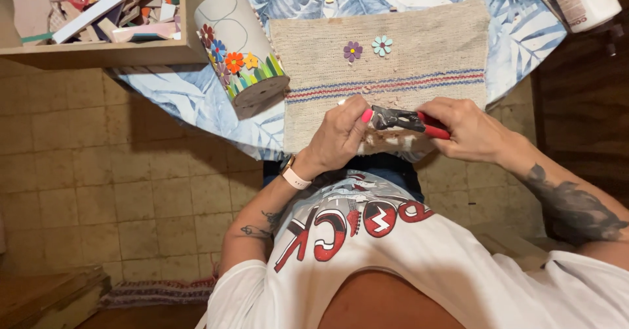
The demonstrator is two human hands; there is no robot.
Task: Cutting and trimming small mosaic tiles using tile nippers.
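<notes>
My right hand (473, 131) grips red-handled tile nippers (407, 119), their dark jaws pointing left. My left hand (339, 135) pinches a small piece of tile at the jaws; the piece itself is mostly hidden by my fingers. Both hands hover over the near edge of a beige woven mat (393, 47) with blue and red stripes. Pale tile crumbs (386, 139) lie on the mat under the nippers. A purple mosaic flower (352, 51) and a light blue mosaic flower (382, 45) rest on the mat farther away.
A grey cylinder pot (239, 54), partly covered with mosaic flowers and green leaves, lies on its side left of the mat. A wooden box of tile scraps (98, 14) sits at top left. A white bottle (583, 0) lies at top right. The table has a blue leaf-print cloth (177, 93).
</notes>
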